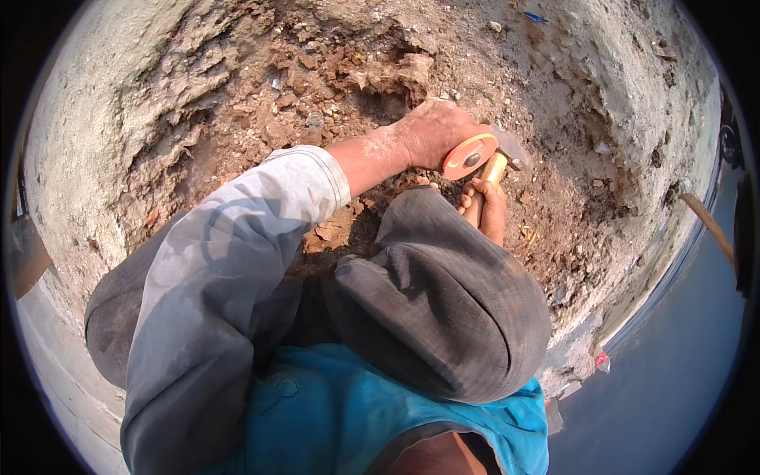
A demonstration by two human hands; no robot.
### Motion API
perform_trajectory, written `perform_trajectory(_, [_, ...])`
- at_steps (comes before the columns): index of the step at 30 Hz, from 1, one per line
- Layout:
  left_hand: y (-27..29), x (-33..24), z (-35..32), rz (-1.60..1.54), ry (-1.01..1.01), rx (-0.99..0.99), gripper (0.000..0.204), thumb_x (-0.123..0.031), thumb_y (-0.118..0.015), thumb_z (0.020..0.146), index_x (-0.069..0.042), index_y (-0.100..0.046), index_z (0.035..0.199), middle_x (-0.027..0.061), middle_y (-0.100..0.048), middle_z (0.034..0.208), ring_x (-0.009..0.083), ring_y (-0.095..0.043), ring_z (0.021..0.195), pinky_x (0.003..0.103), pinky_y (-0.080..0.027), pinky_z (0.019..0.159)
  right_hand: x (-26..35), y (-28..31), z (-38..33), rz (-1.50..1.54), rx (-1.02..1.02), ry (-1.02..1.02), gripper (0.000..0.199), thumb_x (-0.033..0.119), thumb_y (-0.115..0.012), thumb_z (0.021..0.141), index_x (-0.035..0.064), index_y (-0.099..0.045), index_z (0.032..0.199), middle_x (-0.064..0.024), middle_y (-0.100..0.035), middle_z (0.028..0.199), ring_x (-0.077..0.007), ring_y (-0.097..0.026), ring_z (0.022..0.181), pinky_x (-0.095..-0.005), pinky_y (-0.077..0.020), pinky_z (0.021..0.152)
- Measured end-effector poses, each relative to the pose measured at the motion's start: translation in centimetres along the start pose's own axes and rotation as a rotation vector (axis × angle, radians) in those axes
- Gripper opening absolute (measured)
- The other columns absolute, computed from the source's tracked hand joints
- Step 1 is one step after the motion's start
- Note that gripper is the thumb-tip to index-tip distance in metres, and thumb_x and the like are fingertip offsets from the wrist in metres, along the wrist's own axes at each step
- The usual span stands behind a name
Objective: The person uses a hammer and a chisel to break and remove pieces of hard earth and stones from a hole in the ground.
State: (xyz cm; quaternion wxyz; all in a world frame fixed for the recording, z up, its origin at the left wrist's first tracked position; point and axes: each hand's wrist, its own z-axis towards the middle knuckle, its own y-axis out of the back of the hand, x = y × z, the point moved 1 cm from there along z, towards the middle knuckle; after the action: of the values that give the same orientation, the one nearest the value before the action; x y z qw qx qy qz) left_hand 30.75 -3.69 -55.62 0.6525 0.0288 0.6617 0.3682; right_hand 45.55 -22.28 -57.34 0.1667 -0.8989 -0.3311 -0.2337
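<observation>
Head view: right of the frame's centre, the left hand (437,133) is clenched around a chisel (473,159) just beneath its round orange guard (455,165), the shaft hidden by the fist; directly below and right, the right hand (493,212) grasps a hammer (495,168) by its wooden handle, the metal head near the guard; crumbled earth (297,95) fills the upper middle; a blue scrap (536,17) lies upper right; a wooden stick (708,225) slants at the right edge.
</observation>
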Motion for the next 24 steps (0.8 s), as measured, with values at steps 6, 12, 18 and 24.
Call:
perform_trajectory(6, [3.6, -2.0, -7.1, -0.227, 0.472, 0.404, 0.032, -0.030, -0.078, 0.072, -0.009, -0.067, 0.094, 0.0148, -0.068, 0.087, 0.0349, -0.067, 0.084, 0.046, -0.052, 0.073, 0.1, 0.4, -0.3, -0.027, -0.013, 0.030, 0.022, 0.009, -0.059, 0.087, 0.0052, -0.047, 0.105, -0.0053, -0.053, 0.071, -0.0145, -0.053, 0.053, -0.0289, -0.0466, 0.042])
perform_trajectory(12, [5.5, -2.1, -1.4, -0.178, 0.024, -0.070, 0.033, -0.028, -0.082, 0.066, -0.006, -0.065, 0.085, 0.0156, -0.068, 0.085, 0.0361, -0.067, 0.083, 0.045, -0.054, 0.073, -0.2, 1.1, 0.4, 0.017, 0.014, 0.024, 0.025, 0.008, -0.058, 0.085, 0.0025, -0.046, 0.105, -0.0071, -0.053, 0.070, -0.0167, -0.054, 0.051, -0.0320, -0.0505, 0.041])
perform_trajectory(18, [1.3, 2.7, -2.1, -0.147, 0.046, -0.223, 0.034, -0.028, -0.082, 0.064, -0.010, -0.067, 0.087, 0.0122, -0.068, 0.083, 0.0341, -0.067, 0.082, 0.042, -0.055, 0.072, 0.7, -0.1, -0.3, -0.025, -0.013, 0.010, 0.022, 0.008, -0.057, 0.084, 0.0015, -0.047, 0.103, -0.0071, -0.053, 0.071, -0.0157, -0.054, 0.051, -0.0312, -0.0502, 0.042])
perform_trajectory(24, [5.2, -1.0, -7.9, -0.223, 0.102, 0.244, 0.034, -0.024, -0.080, 0.063, -0.006, -0.064, 0.087, 0.0165, -0.065, 0.080, 0.0399, -0.063, 0.079, 0.046, -0.050, 0.068, 0.8, 0.1, -0.5, -0.175, -0.059, 0.035, 0.024, 0.013, -0.060, 0.087, 0.0013, -0.048, 0.103, -0.0085, -0.055, 0.074, -0.0168, -0.057, 0.055, -0.0302, -0.0491, 0.046])
